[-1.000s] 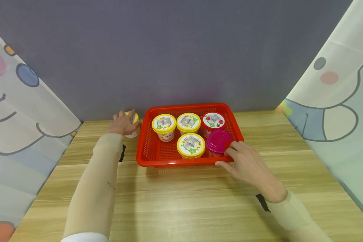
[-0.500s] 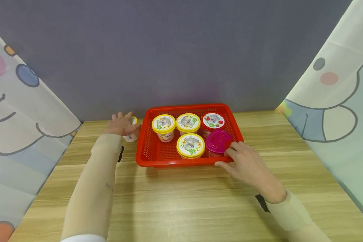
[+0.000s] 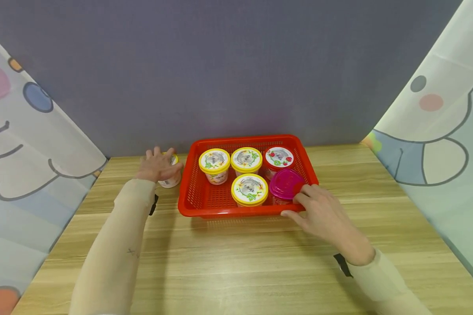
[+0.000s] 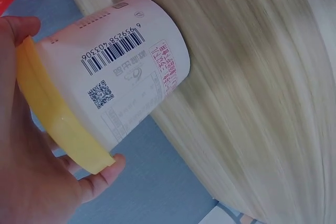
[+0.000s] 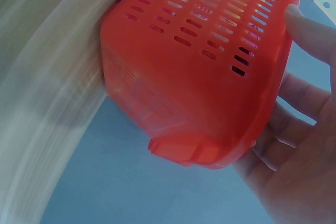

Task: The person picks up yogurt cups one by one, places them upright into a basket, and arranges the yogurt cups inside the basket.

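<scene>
My left hand [image 3: 156, 165] grips a small tub by its yellow lid [image 4: 60, 111], thumb and fingers spread around the edge. The tub [image 4: 123, 59] stands on the table left of the red plastic basket [image 3: 205, 213]; a barcode shows on its pale pink side. At the basket's front right corner, my right hand [image 3: 321, 212] holds the rim, thumb outside and fingers over the edge. Inside the basket are three yellow-lidded tubs [image 3: 249, 189], one red-lidded tub [image 3: 279, 156] with berry print, and one tub with a magenta lid [image 3: 287, 183] beside my right fingers.
A grey panel [image 3: 236, 70] rises right behind the basket. Cartoon-printed curtains [image 3: 437, 131] flank the table on both sides. The wood-grain table [image 3: 236, 262] stretches in front of the basket.
My left hand and the yellow-lidded tub have shifted slightly left and toward me, drawing away from the back panel. My right hand and the basket stay where they were.
</scene>
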